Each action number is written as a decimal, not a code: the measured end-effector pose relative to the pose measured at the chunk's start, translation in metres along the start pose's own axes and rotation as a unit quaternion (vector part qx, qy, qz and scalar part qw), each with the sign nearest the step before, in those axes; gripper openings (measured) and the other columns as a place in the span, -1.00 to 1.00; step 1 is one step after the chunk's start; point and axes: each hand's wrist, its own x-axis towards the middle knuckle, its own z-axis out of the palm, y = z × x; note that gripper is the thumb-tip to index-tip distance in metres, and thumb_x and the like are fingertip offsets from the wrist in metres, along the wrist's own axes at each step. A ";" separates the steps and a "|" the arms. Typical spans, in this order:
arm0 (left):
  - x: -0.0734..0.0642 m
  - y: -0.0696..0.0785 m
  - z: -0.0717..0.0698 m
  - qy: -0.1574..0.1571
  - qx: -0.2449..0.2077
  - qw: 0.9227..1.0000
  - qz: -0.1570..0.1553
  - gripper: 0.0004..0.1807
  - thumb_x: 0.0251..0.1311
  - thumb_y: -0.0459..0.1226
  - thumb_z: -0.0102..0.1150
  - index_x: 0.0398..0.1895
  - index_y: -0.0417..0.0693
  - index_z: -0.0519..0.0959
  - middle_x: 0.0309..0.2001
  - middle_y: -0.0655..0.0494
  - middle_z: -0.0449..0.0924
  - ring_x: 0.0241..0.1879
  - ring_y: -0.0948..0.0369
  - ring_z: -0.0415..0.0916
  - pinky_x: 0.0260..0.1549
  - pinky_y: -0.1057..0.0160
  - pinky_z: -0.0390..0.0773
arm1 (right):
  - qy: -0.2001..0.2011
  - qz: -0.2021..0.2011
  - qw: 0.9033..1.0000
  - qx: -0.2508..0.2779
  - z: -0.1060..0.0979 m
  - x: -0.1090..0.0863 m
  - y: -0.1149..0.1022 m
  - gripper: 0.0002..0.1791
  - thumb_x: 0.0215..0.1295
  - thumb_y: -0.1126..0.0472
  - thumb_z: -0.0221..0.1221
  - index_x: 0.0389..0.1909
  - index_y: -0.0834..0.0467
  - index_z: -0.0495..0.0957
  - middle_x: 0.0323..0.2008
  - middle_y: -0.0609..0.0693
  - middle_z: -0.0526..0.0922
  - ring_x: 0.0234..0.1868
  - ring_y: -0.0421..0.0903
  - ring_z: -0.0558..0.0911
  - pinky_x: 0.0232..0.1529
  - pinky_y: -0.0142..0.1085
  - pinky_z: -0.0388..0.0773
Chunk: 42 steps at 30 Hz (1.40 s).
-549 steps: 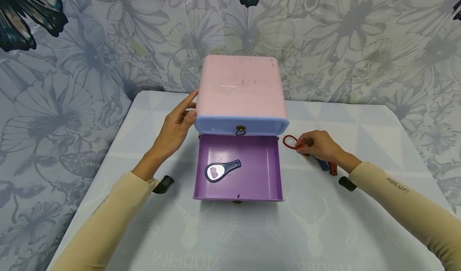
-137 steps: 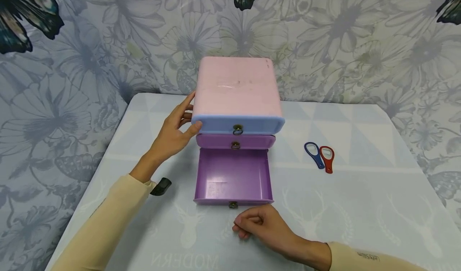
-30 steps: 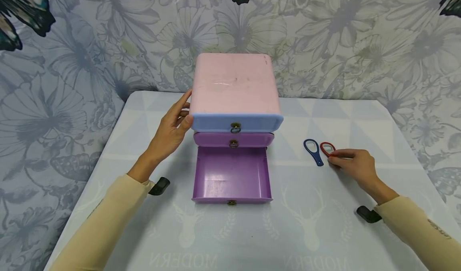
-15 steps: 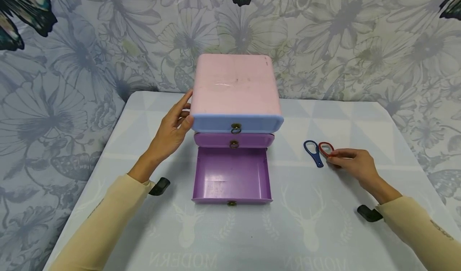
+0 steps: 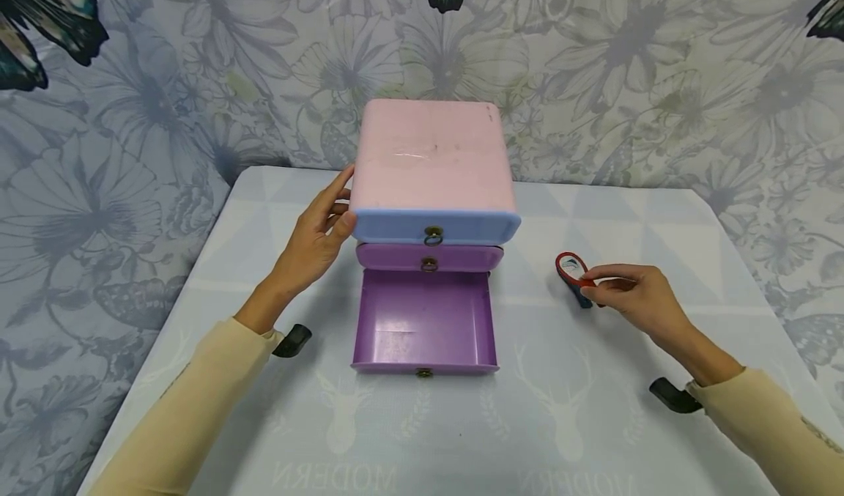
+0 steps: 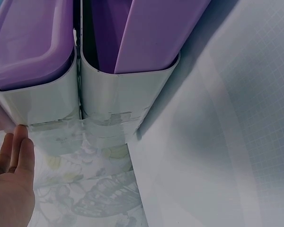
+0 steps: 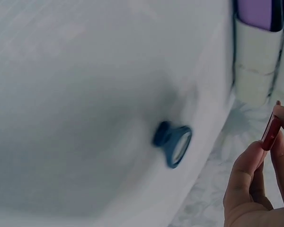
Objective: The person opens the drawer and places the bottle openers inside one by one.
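Head view shows the right hand [image 5: 629, 291] pinching a red bottle opener [image 5: 571, 267] between thumb and fingers. The red opener is lifted off the table [image 5: 593, 423] and its round end sticks out past the fingertips, toward the drawer box [image 5: 431, 159]. Just under that hand, and partly hidden by the red one, a blue bottle opener [image 5: 583, 300] lies flat on the table.

From the right wrist view, the red opener [image 7: 271, 132] is seen edge on, squeezed between the thumb and a finger. The blue opener [image 7: 173, 142] lies apart from the hand, on the table below it, and looks blurry.

The left hand [image 5: 316, 243] rests on the side of the drawer box, with its fingers nearly straight along the pink and blue top part and the thumb at the front corner. It holds nothing else. In the left wrist view the fingers [image 6: 20, 151] lie flat against the side of the box.

Beside the left hand, the bottom purple drawer [image 5: 425, 320] is pulled out toward the person. The purple drawer above it [image 5: 428, 258] and the blue drawer [image 5: 435, 226] are pushed in.
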 end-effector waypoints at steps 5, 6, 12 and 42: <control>-0.001 -0.001 0.001 -0.001 0.000 1.000 -0.001 -0.28 0.41 0.21 -0.02 0.58 0.50 0.05 0.32 0.02 0.34 0.16 0.10 0.42 0.23 0.14 0.36 | -0.032 -0.041 0.999 -0.006 0.013 -0.008 -0.025 -0.67 0.18 0.16 0.44 -0.06 0.19 0.72 -0.38 -0.05 0.75 -0.40 -0.20 0.66 -0.40 -0.37 0.55; -0.001 -0.001 0.001 -0.003 0.000 1.000 -0.001 -0.28 0.41 0.22 -0.03 0.58 0.50 0.04 0.32 0.02 0.34 0.15 0.10 0.42 0.24 0.10 0.35 | -0.036 -0.049 0.998 -0.009 0.016 -0.009 -0.030 -0.68 0.17 0.16 0.45 -0.07 0.16 0.73 -0.36 -0.05 0.74 -0.39 -0.19 0.66 -0.40 -0.37 0.57; 0.001 0.000 0.000 -0.005 0.003 1.000 0.001 -0.26 0.38 0.26 -0.03 0.57 0.51 0.04 0.30 0.02 0.35 0.14 0.13 0.43 0.24 0.10 0.35 | -0.062 -0.119 0.991 0.001 0.037 -0.016 -0.057 -0.78 0.14 0.27 0.45 -0.17 0.05 0.76 -0.27 -0.02 0.71 -0.34 -0.16 0.64 -0.31 -0.39 0.61; 0.000 0.002 -0.001 -0.007 0.005 1.000 -0.005 -0.16 0.24 0.41 -0.05 0.57 0.55 0.04 0.28 -0.03 0.35 0.12 0.09 0.46 0.21 -0.02 0.38 | -0.228 -0.266 0.937 0.019 0.137 0.005 -0.110 -0.80 0.10 0.27 0.47 -0.23 0.03 0.79 -0.23 -0.14 0.75 -0.28 -0.21 0.65 -0.23 -0.30 0.66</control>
